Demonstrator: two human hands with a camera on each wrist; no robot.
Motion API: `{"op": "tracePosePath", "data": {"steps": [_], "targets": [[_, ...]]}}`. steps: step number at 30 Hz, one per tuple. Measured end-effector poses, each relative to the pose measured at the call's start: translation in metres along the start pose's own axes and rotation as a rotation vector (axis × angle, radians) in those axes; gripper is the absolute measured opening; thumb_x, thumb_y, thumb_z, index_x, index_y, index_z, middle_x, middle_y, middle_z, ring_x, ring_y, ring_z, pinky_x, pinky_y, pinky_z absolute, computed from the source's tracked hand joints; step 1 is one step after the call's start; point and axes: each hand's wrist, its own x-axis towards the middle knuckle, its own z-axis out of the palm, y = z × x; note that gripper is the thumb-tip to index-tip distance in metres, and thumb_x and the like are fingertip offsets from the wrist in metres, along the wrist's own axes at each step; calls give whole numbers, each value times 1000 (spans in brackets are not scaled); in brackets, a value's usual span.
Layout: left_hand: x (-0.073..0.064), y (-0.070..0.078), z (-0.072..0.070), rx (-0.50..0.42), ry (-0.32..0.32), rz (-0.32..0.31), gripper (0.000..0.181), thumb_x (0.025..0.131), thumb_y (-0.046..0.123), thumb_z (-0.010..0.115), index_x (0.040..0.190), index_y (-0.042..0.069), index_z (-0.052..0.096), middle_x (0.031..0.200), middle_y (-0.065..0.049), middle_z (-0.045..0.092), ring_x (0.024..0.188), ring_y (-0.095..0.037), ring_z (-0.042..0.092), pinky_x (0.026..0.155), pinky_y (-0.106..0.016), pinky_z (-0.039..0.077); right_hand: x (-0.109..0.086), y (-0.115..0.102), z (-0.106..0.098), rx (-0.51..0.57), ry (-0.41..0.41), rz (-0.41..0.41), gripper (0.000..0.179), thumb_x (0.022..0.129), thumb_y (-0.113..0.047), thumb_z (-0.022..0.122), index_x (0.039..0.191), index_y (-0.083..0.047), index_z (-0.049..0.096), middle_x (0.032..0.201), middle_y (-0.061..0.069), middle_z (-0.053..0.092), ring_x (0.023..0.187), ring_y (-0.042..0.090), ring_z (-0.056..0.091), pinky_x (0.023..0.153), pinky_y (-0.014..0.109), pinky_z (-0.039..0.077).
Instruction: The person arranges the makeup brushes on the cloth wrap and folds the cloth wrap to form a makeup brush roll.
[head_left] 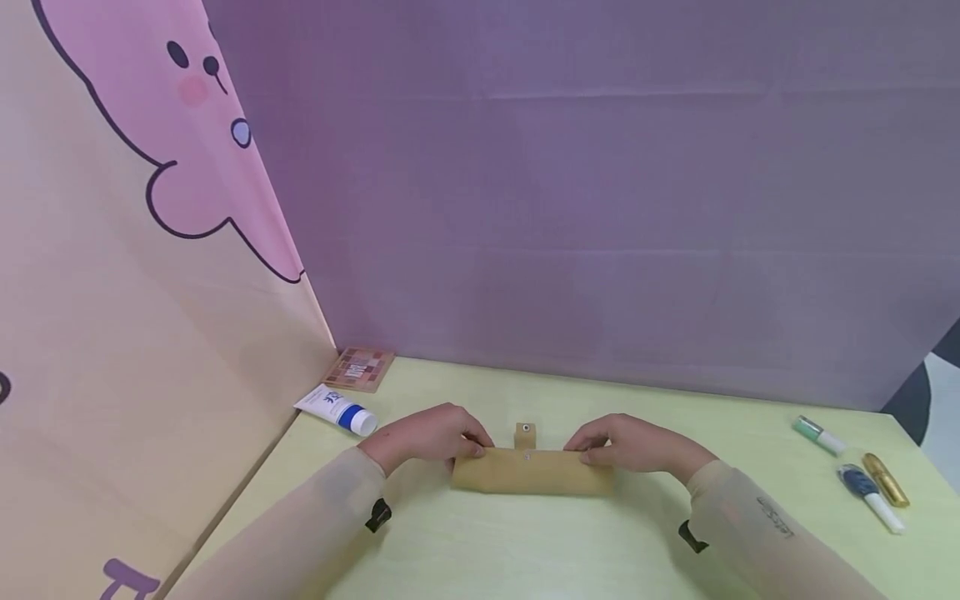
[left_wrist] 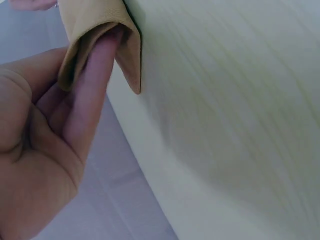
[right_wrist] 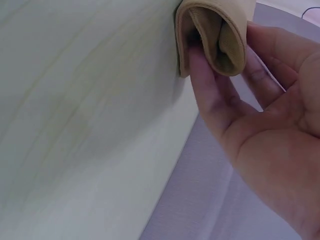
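Observation:
A tan fabric roll-up pouch (head_left: 534, 472) lies across the table in front of me, folded over into a long narrow shape. A short strap (head_left: 526, 434) with a metal snap sticks out from its far side. My left hand (head_left: 444, 435) grips the pouch's left end between thumb and fingers. On the other end, my right hand (head_left: 633, 443) holds it the same way. Both wrist views look into the open ends, where the layers curl over; one finger of the left hand (left_wrist: 50, 125) and one of the right hand (right_wrist: 265, 120) reach into the folds.
To the left are a white tube with a blue band (head_left: 337, 410) and a reddish palette (head_left: 360, 369). A green-and-white bottle (head_left: 819, 434), a gold tube (head_left: 886, 480) and a dark blue bottle with a white cap (head_left: 870, 497) lie at the right. Fabric walls border the left and back.

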Motion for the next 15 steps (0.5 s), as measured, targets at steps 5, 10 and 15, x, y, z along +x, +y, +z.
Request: {"op": "tracePosePath", "data": {"steps": [5, 10, 15], "targets": [[3, 3, 7, 296, 86, 23, 13, 98, 28, 79, 110, 29, 84, 118, 13, 79, 113, -14, 73, 97, -43, 61, 6, 2, 6, -15, 15, -2, 26, 106, -18, 66, 130, -22, 75, 116, -3, 68, 111, 14, 65, 94, 33, 55], [2, 6, 14, 395, 140, 47, 20, 97, 29, 80, 116, 25, 83, 122, 10, 79, 117, -15, 73, 101, -43, 60, 8, -2, 10, -110, 48, -14, 33, 105, -13, 66, 138, -15, 69, 111, 1, 59, 106, 14, 60, 92, 34, 54], [0, 12, 23, 441, 209, 155, 22, 98, 13, 78, 120, 14, 81, 120, 1, 80, 117, -21, 73, 105, -39, 60, 16, -22, 18, -225, 127, 11, 32, 97, -1, 69, 128, -10, 72, 102, 2, 62, 89, 12, 59, 82, 30, 54]]}}
